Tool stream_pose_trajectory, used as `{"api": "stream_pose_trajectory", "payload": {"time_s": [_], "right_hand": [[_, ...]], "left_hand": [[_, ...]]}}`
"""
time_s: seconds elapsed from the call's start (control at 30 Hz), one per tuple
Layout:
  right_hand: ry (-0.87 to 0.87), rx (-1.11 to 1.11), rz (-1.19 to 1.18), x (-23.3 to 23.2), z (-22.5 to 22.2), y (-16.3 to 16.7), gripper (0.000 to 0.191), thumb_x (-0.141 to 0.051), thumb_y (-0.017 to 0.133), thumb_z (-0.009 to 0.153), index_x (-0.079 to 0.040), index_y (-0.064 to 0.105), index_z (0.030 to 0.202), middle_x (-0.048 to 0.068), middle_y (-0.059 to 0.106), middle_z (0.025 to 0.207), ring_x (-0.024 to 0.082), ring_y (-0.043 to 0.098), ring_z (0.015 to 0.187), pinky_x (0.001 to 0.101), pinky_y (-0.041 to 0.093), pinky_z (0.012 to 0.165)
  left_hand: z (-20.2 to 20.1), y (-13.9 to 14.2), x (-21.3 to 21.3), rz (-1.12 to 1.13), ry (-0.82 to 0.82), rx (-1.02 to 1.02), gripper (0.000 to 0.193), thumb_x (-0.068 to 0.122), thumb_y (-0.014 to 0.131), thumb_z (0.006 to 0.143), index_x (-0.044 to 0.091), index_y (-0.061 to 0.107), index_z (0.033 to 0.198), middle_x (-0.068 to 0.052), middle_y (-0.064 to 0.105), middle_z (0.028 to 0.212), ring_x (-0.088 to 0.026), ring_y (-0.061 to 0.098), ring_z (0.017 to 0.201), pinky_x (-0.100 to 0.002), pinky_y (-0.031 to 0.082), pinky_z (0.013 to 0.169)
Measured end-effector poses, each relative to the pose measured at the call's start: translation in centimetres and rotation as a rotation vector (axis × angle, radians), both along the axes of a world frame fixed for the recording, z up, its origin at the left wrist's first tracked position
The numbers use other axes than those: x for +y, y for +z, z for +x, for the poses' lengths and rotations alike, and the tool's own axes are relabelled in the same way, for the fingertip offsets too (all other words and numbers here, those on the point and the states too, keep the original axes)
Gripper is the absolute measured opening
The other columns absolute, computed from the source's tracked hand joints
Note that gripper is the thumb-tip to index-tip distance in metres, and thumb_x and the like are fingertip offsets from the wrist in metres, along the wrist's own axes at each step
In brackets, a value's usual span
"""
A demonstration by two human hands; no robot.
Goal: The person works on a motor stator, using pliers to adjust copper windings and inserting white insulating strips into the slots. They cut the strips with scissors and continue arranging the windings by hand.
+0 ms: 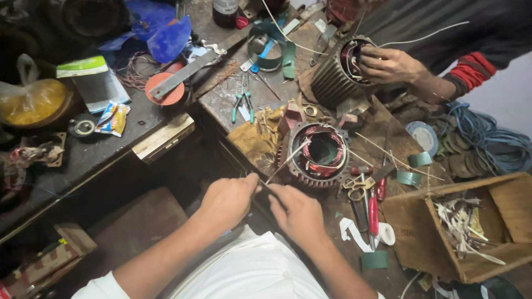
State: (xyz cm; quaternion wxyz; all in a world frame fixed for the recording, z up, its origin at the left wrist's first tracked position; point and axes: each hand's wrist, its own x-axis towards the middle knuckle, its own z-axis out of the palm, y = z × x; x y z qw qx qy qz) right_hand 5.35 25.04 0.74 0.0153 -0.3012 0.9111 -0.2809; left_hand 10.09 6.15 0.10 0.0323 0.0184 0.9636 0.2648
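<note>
My left hand (pixel 228 200) and my right hand (pixel 298 211) are close together at the near edge of the workbench, both pinched on a thin dark strip (pixel 265 188) between them. Just beyond stands a finned motor stator (pixel 317 150) with copper windings, and a white sleeved wire (pixel 285 161) runs from it toward my hands. At the far side another person's hand (pixel 388 63) is at the windings of a second, larger stator (pixel 339 75) lying on its side.
Scissors (pixel 357 188), a red-handled tool (pixel 372 213) and tape rolls (pixel 410 177) lie right of the stator. A wooden box (pixel 471 232) of scraps sits at right. Green-handled pliers (pixel 243 105), a metal ruler (pixel 191 69), blue cable coils (pixel 487 141) and clutter crowd the bench.
</note>
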Motion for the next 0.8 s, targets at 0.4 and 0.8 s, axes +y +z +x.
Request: {"api": "stream_pose_trajectory", "payload": {"time_s": [0.4,0.8], "right_hand": [[-0.036,0.264,0.162,0.2,-0.4,2.1,0.026,-0.019,0.075,0.088,-0.012,0.072,0.113,0.01,0.073,0.087,0.03,0.072,0.076,0.0432,0.056,0.067],[-0.113,0.128,-0.031,0.5,-0.8,-0.4,0.027,-0.018,0.07,0.09,-0.012,0.073,0.116,0.013,0.075,0.095,0.033,0.072,0.077,0.0417,0.058,0.066]], "left_hand": [[0.3,-0.1,-1.3,0.014,-0.025,0.421,0.039,0.007,0.058,0.079,0.013,0.063,0.117,-0.011,0.074,0.117,-0.029,0.075,0.076,-0.039,0.058,0.061],[0.7,-0.4,-1.1,-0.037,-0.046,0.187,0.025,0.008,0.061,0.077,0.01,0.06,0.102,-0.01,0.067,0.082,-0.032,0.071,0.069,-0.043,0.056,0.059]]}}
